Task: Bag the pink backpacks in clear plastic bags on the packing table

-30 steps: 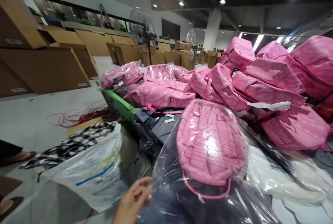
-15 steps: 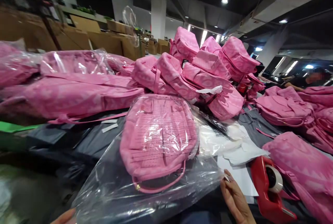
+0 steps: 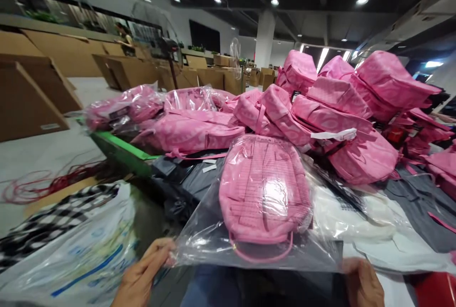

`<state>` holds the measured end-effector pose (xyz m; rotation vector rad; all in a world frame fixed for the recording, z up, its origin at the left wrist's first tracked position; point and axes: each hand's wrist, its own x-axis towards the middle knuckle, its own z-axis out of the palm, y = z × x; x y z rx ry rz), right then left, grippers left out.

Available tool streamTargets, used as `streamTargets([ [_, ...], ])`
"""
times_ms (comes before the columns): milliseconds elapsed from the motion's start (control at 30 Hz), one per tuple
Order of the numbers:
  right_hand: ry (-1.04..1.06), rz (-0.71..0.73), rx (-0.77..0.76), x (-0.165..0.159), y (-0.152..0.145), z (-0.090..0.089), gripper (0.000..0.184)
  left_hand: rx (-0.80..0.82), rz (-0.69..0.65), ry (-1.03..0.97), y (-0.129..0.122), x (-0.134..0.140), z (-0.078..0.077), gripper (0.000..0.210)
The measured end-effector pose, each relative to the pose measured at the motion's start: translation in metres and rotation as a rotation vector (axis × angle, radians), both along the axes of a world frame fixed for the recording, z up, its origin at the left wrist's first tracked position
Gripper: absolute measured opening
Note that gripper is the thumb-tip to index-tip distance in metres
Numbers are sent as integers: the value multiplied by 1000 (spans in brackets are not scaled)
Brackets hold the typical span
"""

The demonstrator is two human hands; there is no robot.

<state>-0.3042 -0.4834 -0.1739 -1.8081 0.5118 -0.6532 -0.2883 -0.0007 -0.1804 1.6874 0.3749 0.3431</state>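
Observation:
A pink backpack [image 3: 261, 183] lies inside a clear plastic bag [image 3: 199, 235] on the dark-covered table in front of me. Its looped top handle points toward me. My left hand [image 3: 147, 264] pinches the near left corner of the plastic bag. At the near right corner, my right hand [image 3: 361, 278] grips the same bag, its fingertips partly blurred. Between both hands the bag's near edge is stretched nearly straight, apart from the backpack.
Pink backpacks [image 3: 342, 93] are heaped behind and to the right. Bagged ones [image 3: 131, 105] lie at the left beside a green table edge [image 3: 124, 144]. White sheets [image 3: 402, 250] and a red tape dispenser [image 3: 436, 290] are at right. Cardboard boxes [image 3: 32, 88] and a person [image 3: 124, 38] stand farther off.
The view has swung left, showing more floor and boxes. My left hand has come fully into view at the bag's corner, and the bag's near edge is now pulled straighter.

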Motion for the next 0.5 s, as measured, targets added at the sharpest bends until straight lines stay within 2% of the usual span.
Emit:
streamTargets([
  [100, 43, -23, -8, 21, 14, 11, 77, -23, 36, 5, -8, 12, -4, 75],
  [167, 66, -55, -10, 30, 22, 19, 87, 1, 182, 25, -15, 18, -6, 77],
  [233, 87, -73, 17, 34, 27, 22, 94, 144, 353, -30, -27, 22, -1, 81],
  [267, 91, -75, 40, 35, 28, 22, 95, 289, 384, -122, -36, 23, 5, 75],
  [300, 89, -72, 59, 34, 28, 21, 95, 478, 346, -249, -48, 23, 12, 63],
  [333, 81, -64, 73, 34, 27, 19, 94, 684, 248, -396, -61, 23, 21, 53],
  [400, 66, -51, 83, 32, 26, 16, 90, 1012, -54, -648, -90, 24, 39, 45],
  [467, 60, -50, 79, 31, 25, 13, 88, 1139, -293, -754, -116, 28, 52, 52],
  [500, 58, -49, 76, 31, 25, 12, 87, 1145, -353, -751, -125, 30, 55, 53],
])
